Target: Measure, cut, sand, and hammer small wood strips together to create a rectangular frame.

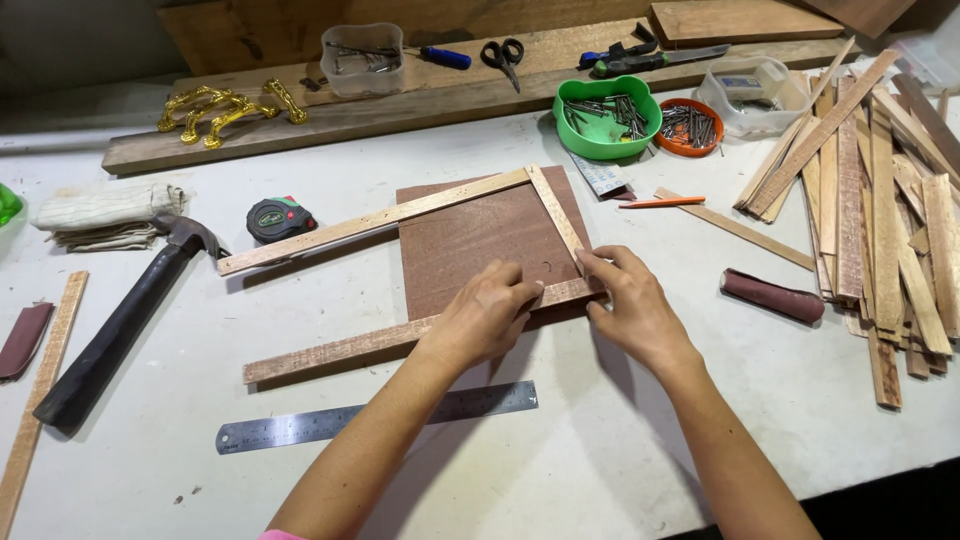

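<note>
So the white workbench [620, 470] is the base for everything here. Biggest thing on it after the long plank [420, 100] along the back is the pile of wood strips [880, 200], way off to the right of the brown board [480, 240]. That board sits mid-table with three thin slats on it in a U shape: long upper slat [380, 218], short end slat [556, 212], long lower slat [340, 348].

Left of the board there's a black-handled hammer [120, 325], and in front of it a steel ruler [370, 416]. Behind the board, a green bowl of nails [606, 118].

Left hand [485, 315] is pressed flat on the lower slat at the board's front edge, fingers together. Right hand [630, 300] is pinching the corner where the end slat meets the lower one, fingertips closed on the wood.

Small stuff: tape measure [280, 218] left of the board, orange pencil [660, 202] to its right.
</note>
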